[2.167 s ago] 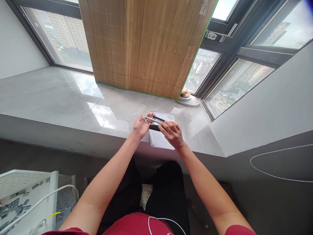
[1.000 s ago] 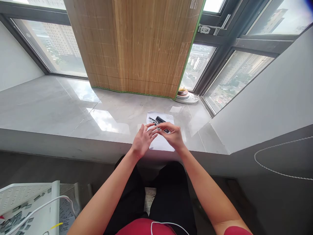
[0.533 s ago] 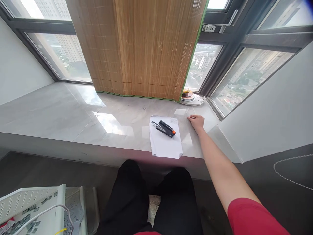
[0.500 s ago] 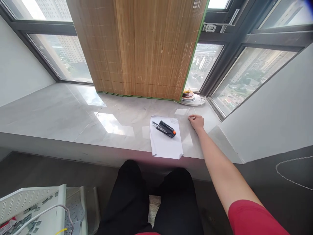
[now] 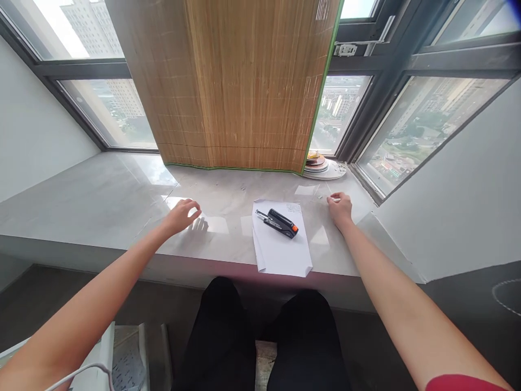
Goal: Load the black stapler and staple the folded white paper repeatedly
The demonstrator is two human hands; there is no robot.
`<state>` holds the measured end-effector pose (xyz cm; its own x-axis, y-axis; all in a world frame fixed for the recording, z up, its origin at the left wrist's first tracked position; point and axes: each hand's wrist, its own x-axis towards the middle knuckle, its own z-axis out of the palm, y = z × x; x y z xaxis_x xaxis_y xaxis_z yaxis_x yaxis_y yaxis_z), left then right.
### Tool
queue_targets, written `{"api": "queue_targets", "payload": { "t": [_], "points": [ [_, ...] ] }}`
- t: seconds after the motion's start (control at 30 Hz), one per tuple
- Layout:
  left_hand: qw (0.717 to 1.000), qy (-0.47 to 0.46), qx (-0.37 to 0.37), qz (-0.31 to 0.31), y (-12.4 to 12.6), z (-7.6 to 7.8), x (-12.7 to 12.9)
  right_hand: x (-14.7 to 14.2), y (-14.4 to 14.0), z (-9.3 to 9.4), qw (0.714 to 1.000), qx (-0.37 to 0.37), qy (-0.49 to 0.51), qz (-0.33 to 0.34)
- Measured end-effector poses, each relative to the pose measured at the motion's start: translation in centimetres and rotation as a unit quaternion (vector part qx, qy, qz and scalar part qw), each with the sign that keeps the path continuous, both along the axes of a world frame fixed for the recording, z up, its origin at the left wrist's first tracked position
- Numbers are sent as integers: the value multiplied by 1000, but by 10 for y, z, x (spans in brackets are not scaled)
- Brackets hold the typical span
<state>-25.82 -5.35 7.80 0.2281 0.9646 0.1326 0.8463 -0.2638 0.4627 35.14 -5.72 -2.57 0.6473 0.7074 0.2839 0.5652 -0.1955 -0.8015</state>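
Observation:
On the white paper sheets point(image 5: 283, 255) lies a black stapler point(image 5: 280, 223) with an orange tip; a metal part sticks out at its left end. To the left of the paper, my left hand point(image 5: 183, 215) hovers over the sill, fingers curved and apart, holding nothing. My right hand point(image 5: 341, 208) is right of the paper, close to the sill, its fingers loosely bent with a small gap at the tips. Just left of those fingertips sits a tiny greyish piece point(image 5: 320, 197), too small to name.
A marble-look window sill point(image 5: 220, 190) spans the view. Behind it hangs a bamboo blind point(image 5: 244, 87) edged in green. Stacked plates point(image 5: 321, 167) stand in the right corner by the window. My legs are below the sill; a white plastic rack point(image 5: 101, 353) is lower left.
My left hand has come into view from the left and reached over the sill. My right hand has moved slightly right, leaving the tiny piece uncovered. The camera has shifted a little.

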Motion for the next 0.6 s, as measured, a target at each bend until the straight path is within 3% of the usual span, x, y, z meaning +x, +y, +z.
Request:
{"api": "queue_targets", "payload": {
  "t": [0.1,0.27,0.43,0.6],
  "points": [
    [993,88,32,-72,69,-28,46,0,1,-1,1000,2,4,5],
    [987,96,40,-121,125,-48,109,0,3,0,1000,3,-1,-7],
    [973,103,47,-199,144,-63,144,-5,3,3,1000,-2,0,-18],
    [974,121,80,-171,127,-72,136,0,-2,10,999,-13,-19,-33]
  ]
}}
